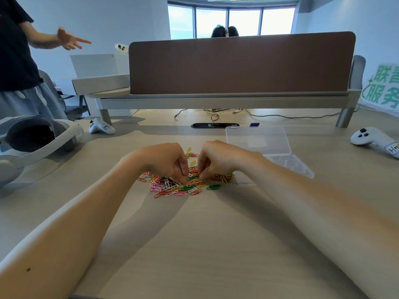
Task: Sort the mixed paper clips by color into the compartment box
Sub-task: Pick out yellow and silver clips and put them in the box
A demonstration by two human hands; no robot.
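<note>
Light wood tabletop (pixel 216 234), seen from the head camera. Both forearms reach in from the bottom edge.

Mixed pile of small coloured wire paper clips (pixel 172 188) (pink, red, yellow, green, white) lies loose on the tabletop at centre, under and just in front of both hands. A few green clips (pixel 213 187) sit at the pile's near right edge.

Left hand (pixel 166 162): knuckles up, fingers curled down, thumb and forefinger tips together in the pile. Cannot tell if a clip is actually caught between them.

Right hand (pixel 224 160): same pose, fingers curled, tips down in the pile just beside the left hand's tips. Cannot tell whether it holds a clip either.

Clear plastic compartment box (pixel 289 167) sits on the tabletop just right of the pile, partly behind the right wrist. Its clear hinged lid (pixel 257 140) is open and lies flat on the far side. Contents of the compartments are too faint to tell.

Grey-white VR headset (pixel 36 137) at far left, a white handheld controller (pixel 100 127) beside it, and another white controller (pixel 373 141) at far right. Brown divider panel (pixel 241 63) stands across the back. A standing person in a dark top (pixel 13 50) at upper left has one arm held out.
</note>
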